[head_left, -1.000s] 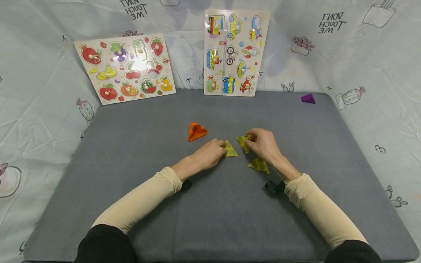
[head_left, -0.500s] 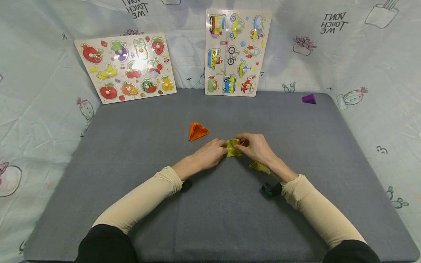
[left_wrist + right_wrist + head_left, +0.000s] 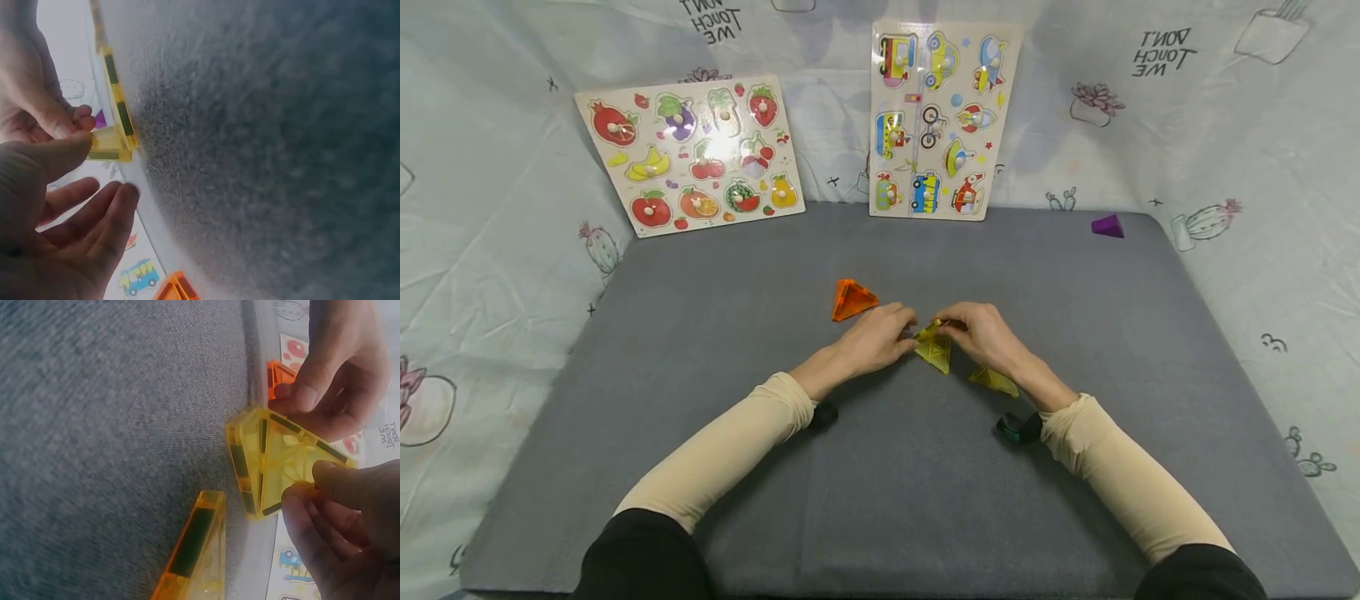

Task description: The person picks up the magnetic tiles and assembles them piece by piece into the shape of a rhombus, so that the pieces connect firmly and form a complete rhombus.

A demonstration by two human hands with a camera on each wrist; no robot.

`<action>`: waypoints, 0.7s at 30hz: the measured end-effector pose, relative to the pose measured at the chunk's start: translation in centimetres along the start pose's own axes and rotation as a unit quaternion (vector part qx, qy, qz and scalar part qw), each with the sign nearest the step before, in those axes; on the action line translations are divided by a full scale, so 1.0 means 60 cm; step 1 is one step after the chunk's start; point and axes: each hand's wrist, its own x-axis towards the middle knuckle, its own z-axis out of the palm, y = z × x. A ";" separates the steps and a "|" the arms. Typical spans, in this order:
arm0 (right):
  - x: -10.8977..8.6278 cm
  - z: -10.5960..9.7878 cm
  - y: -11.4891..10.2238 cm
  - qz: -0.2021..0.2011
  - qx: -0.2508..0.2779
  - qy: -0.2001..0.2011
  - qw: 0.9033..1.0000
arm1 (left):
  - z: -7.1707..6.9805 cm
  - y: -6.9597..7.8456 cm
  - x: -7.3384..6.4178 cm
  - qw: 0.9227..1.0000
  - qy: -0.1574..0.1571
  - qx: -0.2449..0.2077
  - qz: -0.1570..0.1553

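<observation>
Two yellow see-through triangular magnetic tiles meet along an edge near the table's middle. The lower tile (image 3: 935,357) lies on the table, while the raised tile (image 3: 294,453) slants up from it. My right hand (image 3: 981,336) pinches the raised tile between thumb and fingertips. From the left, my left hand (image 3: 874,339) has its thumb right at the tiles' corner, its other fingers loosely spread apart from them in the left wrist view. A third yellow triangle tile (image 3: 994,382) lies below my right hand, partly hidden by the wrist.
An orange pyramid of tiles (image 3: 853,300) sits just beyond my left hand. A purple piece (image 3: 1107,226) lies at the far right corner of the grey table (image 3: 880,500). Fruit (image 3: 688,225) and vehicle puzzle boards (image 3: 946,200) lean on the patterned cloth behind.
My right hand has brought its yellow tile left against the other one, and the pair has turned, one tile now tilted up. My left fingers have lifted away from their tile.
</observation>
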 end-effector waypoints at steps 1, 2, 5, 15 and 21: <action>0.000 0.000 0.000 -0.007 0.000 -0.003 1.000 | 0.000 0.000 0.003 1.000 -0.004 -0.001 -0.002; 0.000 0.000 0.001 -0.010 0.002 -0.007 1.000 | 0.001 0.000 0.006 1.000 -0.010 -0.001 -0.001; -0.003 -0.001 -0.001 -0.007 0.002 -0.015 1.000 | 0.003 0.001 0.013 1.000 -0.017 0.003 0.003; -0.044 -0.036 0.019 0.044 -0.080 -0.070 0.993 | 0.012 0.002 0.010 0.998 0.034 0.045 0.016; -0.072 -0.070 0.036 0.049 -0.138 -0.178 0.973 | 0.008 0.003 0.008 0.996 0.058 0.066 -0.003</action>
